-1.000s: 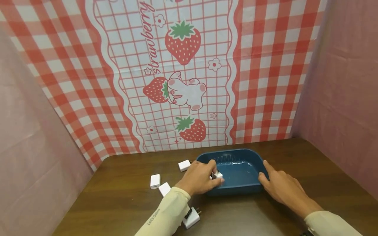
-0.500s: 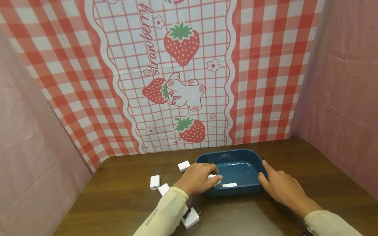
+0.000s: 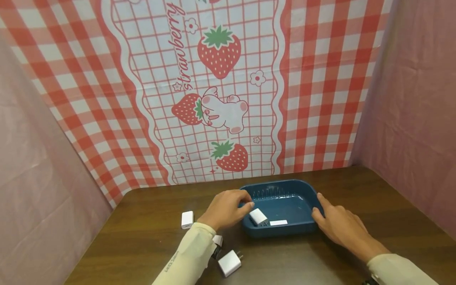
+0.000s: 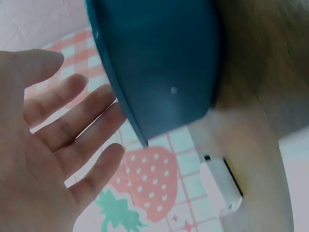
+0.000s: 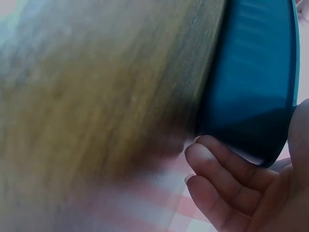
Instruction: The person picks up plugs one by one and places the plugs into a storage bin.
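My left hand (image 3: 228, 208) is over the left rim of the blue tray (image 3: 293, 228), its fingers loosely bent and holding nothing. The left wrist view shows its palm and spread fingers beside the tray wall. Inside the tray, by its near left corner, lies a white charger plug (image 3: 258, 217). A white strip (image 3: 278, 222) shows right of it; the near wall may hide the rest. My right hand (image 3: 340, 225) holds the tray's right side, thumb at the rim. In the right wrist view its fingertips (image 5: 200, 154) are against the outer wall.
On the brown wooden table (image 3: 149, 245) lie a white charger plug (image 3: 187, 219) at left and another plug (image 3: 229, 262) with prongs in front. My left sleeve partly covers a further plug (image 3: 218, 240). A checked strawberry cloth (image 3: 320, 99) hangs behind the table.
My left hand has let go of a charger plug, which now lies in the tray, and has drawn back leftward. It now covers where a plug lay behind it. My right hand stays put.
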A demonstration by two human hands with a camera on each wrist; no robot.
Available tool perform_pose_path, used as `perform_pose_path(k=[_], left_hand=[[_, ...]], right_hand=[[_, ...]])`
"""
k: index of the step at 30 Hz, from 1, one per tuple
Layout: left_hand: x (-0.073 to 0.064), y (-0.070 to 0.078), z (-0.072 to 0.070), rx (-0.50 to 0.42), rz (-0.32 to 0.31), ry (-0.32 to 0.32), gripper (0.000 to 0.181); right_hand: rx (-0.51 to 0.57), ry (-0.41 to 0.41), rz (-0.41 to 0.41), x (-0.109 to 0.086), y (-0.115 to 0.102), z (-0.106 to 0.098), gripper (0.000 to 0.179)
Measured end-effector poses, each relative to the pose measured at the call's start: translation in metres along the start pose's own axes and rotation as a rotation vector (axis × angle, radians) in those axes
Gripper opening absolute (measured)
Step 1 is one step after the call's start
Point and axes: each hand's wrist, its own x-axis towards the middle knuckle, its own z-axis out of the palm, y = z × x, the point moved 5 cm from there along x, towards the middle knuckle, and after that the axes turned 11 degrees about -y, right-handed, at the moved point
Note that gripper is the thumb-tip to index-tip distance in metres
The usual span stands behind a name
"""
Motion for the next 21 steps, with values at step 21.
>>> perform_pose_path(k=[21], left_hand=[[-0.043, -0.058, -0.015, 0.113, -0.436, 0.058, 0.012]], right_hand=[[-0.007, -0.025, 0.002, 0.001, -0.001, -0.002, 0.071]])
